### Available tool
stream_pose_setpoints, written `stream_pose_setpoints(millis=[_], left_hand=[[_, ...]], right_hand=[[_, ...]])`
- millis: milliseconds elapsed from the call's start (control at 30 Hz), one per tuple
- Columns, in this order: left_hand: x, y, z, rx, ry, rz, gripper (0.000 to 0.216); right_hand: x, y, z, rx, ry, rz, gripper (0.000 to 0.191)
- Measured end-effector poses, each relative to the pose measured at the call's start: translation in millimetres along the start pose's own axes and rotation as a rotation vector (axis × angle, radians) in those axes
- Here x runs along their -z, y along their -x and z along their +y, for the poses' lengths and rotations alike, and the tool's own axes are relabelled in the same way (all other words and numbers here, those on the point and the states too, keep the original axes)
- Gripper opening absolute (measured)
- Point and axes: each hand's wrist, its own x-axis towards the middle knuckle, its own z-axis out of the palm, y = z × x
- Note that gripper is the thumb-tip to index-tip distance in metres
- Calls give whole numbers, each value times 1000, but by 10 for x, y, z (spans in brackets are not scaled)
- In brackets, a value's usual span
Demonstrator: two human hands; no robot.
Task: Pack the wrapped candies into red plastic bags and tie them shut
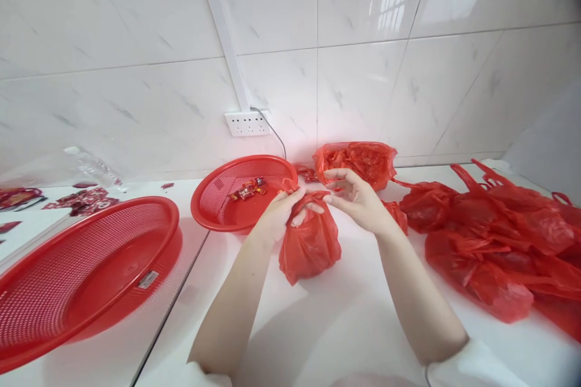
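Observation:
A filled red plastic bag (pixel 313 248) hangs upright over the white table, gathered at its neck. My left hand (pixel 284 211) is closed around that neck, with some fingers partly behind the thin plastic. On the other side, my right hand (pixel 356 196) has its fingers curved and apart, the thumb tip close to the bag's top edge; whether it touches is hard to tell. What the bag contains cannot be made out. Just behind my left hand stands a round red basket (pixel 213 217) with several small wrapped candies (pixel 249 189) in it.
A larger red basket (pixel 158 217) stands at the left. Red wrapped packets (pixel 86 201) and a clear plastic bottle (pixel 97 169) lie behind it. Several filled red bags (pixel 481 266) are heaped at the right. Crumpled red bags (pixel 358 160) sit by the wall, below a power socket (pixel 247 124).

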Motion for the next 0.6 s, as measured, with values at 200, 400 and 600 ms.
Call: stream_pose_setpoints(millis=[200, 400, 600], left_hand=[[-15, 20, -31, 9, 6, 10, 40], [48, 154, 107, -113, -426, -141, 19], [-74, 361, 217, -524, -1169, 21, 31]], right_hand=[[45, 53, -69, 44, -89, -160, 12], [125, 100, -143, -32, 111, -486, 13], [-58, -22, 131, -100, -137, -137, 28]])
